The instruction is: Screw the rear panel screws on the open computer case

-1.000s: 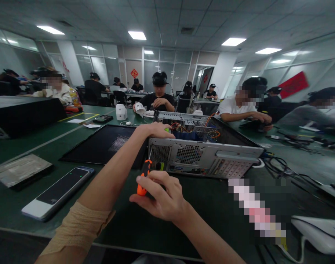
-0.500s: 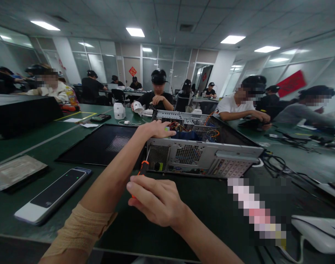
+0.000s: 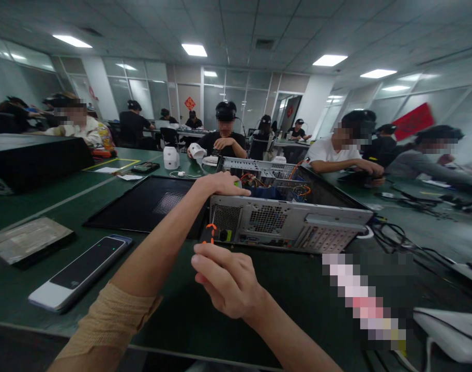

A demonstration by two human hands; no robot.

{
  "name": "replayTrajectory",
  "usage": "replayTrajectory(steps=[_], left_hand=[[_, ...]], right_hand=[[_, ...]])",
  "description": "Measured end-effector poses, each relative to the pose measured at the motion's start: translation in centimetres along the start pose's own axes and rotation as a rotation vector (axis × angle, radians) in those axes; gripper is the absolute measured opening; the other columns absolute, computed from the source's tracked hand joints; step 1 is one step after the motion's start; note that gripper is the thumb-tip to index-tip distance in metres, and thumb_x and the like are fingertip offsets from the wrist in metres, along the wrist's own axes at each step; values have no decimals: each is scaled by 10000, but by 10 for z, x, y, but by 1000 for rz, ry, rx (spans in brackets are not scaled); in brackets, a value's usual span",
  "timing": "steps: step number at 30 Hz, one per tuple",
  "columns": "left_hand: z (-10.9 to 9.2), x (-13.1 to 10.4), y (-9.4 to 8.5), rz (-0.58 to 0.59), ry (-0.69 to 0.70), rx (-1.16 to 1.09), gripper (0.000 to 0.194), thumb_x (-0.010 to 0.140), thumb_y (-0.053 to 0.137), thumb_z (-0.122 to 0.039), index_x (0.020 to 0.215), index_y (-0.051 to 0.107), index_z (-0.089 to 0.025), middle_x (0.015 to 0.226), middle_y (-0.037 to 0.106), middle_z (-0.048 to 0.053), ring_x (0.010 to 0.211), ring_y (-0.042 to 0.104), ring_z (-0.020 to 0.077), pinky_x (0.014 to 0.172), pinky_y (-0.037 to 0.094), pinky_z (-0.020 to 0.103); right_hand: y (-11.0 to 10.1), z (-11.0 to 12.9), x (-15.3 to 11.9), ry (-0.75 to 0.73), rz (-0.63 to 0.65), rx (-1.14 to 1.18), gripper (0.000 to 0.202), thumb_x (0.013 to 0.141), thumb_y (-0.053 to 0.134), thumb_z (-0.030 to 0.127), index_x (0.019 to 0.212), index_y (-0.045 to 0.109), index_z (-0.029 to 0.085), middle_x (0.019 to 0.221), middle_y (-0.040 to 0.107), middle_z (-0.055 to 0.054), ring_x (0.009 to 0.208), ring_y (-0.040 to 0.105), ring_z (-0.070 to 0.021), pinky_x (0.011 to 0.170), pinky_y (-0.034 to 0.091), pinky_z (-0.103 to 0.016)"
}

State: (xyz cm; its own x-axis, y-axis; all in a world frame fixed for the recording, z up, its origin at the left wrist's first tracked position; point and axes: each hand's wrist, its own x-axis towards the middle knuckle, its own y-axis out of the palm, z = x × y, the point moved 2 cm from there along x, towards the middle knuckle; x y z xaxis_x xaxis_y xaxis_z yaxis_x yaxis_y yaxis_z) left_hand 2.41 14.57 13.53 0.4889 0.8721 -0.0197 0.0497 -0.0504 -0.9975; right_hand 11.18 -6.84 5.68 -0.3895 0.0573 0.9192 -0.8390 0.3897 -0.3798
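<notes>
An uncovered desktop computer case (image 3: 288, 217) lies on its side on the green table, its metal back panel facing me. Colored wires and boards show inside. My left hand (image 3: 226, 184) rests over the case's near left corner, fingers stretched out on the power supply area. In my right hand (image 3: 230, 279) is a screwdriver (image 3: 210, 235) with a black and orange handle, gripped near the left end of the back panel. Its tip is hard to make out against the grille. A flat black side panel (image 3: 146, 206) lies left of the case.
A white and dark handheld device (image 3: 80, 271) and a silver drive (image 3: 30, 240) lie at the left. Black cables (image 3: 394, 240) and a white device (image 3: 448, 333) sit at the right. White cameras (image 3: 171, 157) stand behind the panel; co-workers sit around the table.
My right hand and the screwdriver have shifted slightly right, and the handle now points more upright. My left hand stays on the case. The whole view has moved a little.
</notes>
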Motion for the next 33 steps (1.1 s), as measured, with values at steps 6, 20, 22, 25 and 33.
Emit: replayTrajectory(steps=[6,20,22,25,33], left_hand=[[1,-2,-1,16,22,-16,1054,746,360,-886,1534,373,-186,1531,418,159,1324,450,400,1062,372,452],[-5,-11,-4,10,16,-15,1011,774,366,-855,1522,385,-174,1512,452,145,1315,480,361,1055,391,430],[-6,-12,-4,11,7,-22,998,778,371,-849,1522,388,-184,1511,457,133,1314,481,362,1058,388,430],[-6,-12,-4,9,3,-28,990,775,377,-851,1515,404,-194,1506,465,128,1307,488,360,1057,389,424],[-6,-15,-6,21,8,-59,959,774,351,-871,1486,446,-234,1505,474,97,1330,466,347,1081,355,426]], right_hand=[[1,0,0,12,40,22,234,953,479,121,1125,635,146,1174,694,-109,1025,683,-130,833,560,-207],[4,-1,0,38,-46,-29,286,899,690,404,1018,639,149,935,701,-47,821,680,-103,700,507,-192],[2,-2,-1,59,-63,-47,262,895,690,421,941,647,167,916,689,-34,769,667,-91,676,503,-187],[-1,-2,0,57,-65,-54,216,905,688,374,981,674,172,934,691,-34,731,653,-72,684,512,-170],[2,0,2,-17,-16,44,248,932,634,181,1160,618,85,1138,716,-128,1042,684,-120,886,543,-184]])
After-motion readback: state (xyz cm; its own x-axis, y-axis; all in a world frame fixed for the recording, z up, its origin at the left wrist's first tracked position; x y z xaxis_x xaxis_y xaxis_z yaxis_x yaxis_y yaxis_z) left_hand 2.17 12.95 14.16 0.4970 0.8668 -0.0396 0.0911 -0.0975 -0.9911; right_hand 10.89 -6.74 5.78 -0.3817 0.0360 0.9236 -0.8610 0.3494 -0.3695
